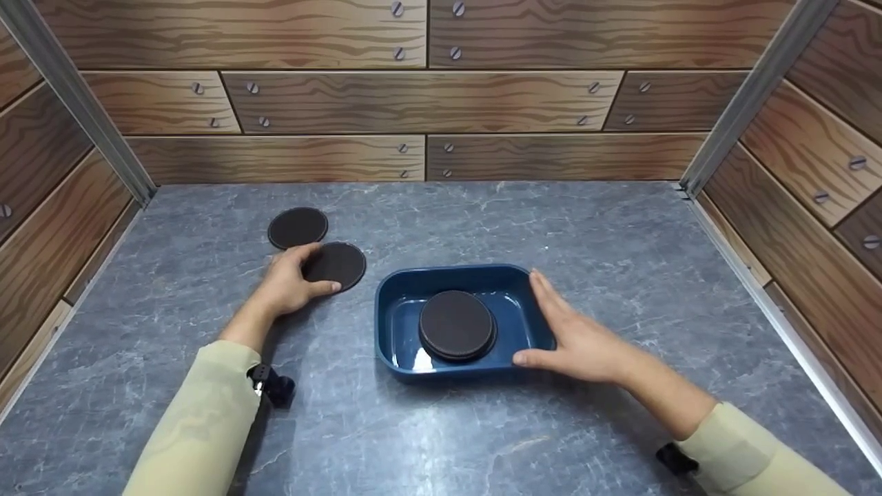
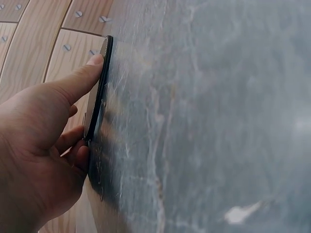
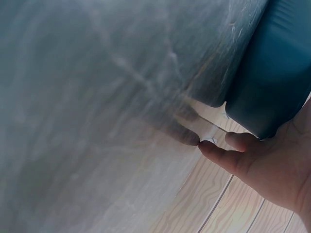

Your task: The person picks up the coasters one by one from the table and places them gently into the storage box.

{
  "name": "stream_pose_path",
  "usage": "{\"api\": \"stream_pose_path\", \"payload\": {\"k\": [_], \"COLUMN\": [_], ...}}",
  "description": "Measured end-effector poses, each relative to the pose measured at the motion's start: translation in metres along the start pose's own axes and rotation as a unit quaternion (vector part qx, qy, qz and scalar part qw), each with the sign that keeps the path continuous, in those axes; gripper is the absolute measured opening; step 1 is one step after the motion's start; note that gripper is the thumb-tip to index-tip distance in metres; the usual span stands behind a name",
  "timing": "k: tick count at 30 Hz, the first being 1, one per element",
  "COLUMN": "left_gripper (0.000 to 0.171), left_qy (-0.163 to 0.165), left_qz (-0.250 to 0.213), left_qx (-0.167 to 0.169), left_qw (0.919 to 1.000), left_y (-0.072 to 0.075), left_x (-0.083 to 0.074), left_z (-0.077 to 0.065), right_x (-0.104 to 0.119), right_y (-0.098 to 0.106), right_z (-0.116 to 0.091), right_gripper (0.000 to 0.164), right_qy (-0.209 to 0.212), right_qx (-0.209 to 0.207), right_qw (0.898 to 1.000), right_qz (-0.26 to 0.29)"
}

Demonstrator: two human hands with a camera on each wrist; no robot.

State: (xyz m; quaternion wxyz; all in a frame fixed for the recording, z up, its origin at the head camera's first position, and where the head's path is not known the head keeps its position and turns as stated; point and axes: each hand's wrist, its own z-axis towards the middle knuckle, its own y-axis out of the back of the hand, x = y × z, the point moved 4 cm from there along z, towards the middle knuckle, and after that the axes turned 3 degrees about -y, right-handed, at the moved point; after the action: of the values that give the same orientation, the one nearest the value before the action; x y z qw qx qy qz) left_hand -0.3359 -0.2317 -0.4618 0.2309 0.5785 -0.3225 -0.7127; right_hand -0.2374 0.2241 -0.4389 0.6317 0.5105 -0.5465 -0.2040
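My left hand [image 1: 286, 282] holds a dark round coaster [image 1: 341, 265] by its edges, thumb at the near side and fingers at the far side. In the left wrist view the coaster [image 2: 100, 92] appears edge-on, close over the tabletop. Just behind it lies another dark coaster [image 1: 298, 227]. A blue rectangular container [image 1: 448, 275] stands in the middle, with a short stack of dark coasters [image 1: 457, 322] inside. My right hand [image 1: 582, 341] grips the container's right end, thumb at the near rim and fingers along the far right corner. The right wrist view shows the container's outer wall [image 3: 272, 73] beside the palm.
A grey marbled tabletop [image 1: 427, 441] lies under everything. Wood-patterned panels [image 1: 427, 103] enclose the back and both sides, with metal posts [image 1: 737, 103] at the back corners. Black wrist devices [image 1: 275, 387] sit at both sleeves.
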Motion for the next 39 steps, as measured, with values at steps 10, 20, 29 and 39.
{"api": "stream_pose_path", "payload": {"k": [10, 20, 29, 39], "left_gripper": [0.084, 0.089, 0.087, 0.080], "left_qy": [-0.003, -0.017, -0.038, -0.038], "left_qz": [0.004, -0.002, 0.003, 0.010], "left_qx": [0.000, -0.021, -0.030, -0.046], "left_qw": [1.0000, 0.9996, 0.9988, 0.9982], "left_y": [0.000, 0.000, -0.001, 0.007], "left_x": [0.000, -0.001, -0.006, -0.012], "left_z": [0.001, 0.002, 0.000, -0.002], "right_x": [0.000, 0.000, 0.000, -0.001], "right_y": [0.000, 0.002, -0.001, -0.001], "right_z": [0.000, 0.001, 0.000, 0.001], "right_gripper": [0.126, 0.125, 0.126, 0.126], "right_qy": [0.004, 0.008, 0.005, 0.004], "right_qx": [-0.002, -0.006, -0.001, -0.001], "right_qw": [1.000, 1.000, 1.000, 1.000], "right_qz": [-0.002, -0.002, 0.008, 0.002]}}
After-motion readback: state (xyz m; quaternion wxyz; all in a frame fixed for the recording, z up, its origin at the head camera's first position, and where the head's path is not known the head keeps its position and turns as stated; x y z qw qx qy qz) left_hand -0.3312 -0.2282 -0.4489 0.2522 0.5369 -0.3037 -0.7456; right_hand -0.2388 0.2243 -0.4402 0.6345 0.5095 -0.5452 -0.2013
